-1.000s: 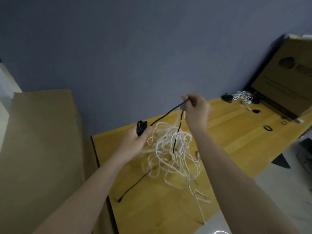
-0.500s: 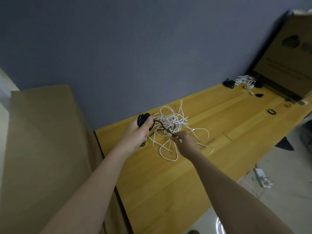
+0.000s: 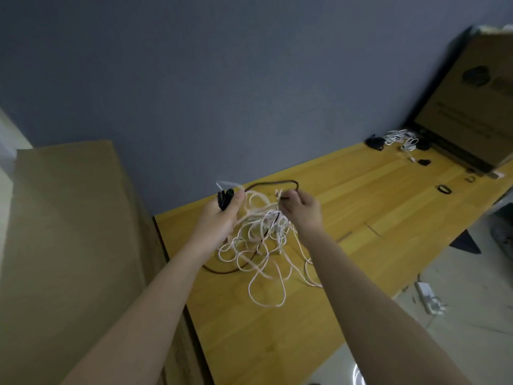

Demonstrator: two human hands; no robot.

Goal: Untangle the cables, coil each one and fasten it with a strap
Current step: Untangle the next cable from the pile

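My left hand (image 3: 219, 218) grips a bunch of coiled black cable (image 3: 224, 198) above the wooden table (image 3: 361, 207). From that bunch the black cable (image 3: 266, 183) arcs over to my right hand (image 3: 301, 211), which pinches it. Below both hands hangs a tangle of white cables (image 3: 261, 240), lifted partly off the table, with loops trailing onto the wood. A black strand runs down through the tangle and lies on the table to the left.
At the table's far right lie coiled white cables (image 3: 399, 138), a black bundle (image 3: 374, 142) and small black straps (image 3: 443, 188). A cardboard box (image 3: 472, 107) stands behind them. Another large box (image 3: 69, 245) flanks the table's left. A white power strip (image 3: 429, 297) lies on the floor.
My right hand has risen from the tangle on the table and drawn a loop of black cable up towards my left hand. The white tangle has lifted with it.
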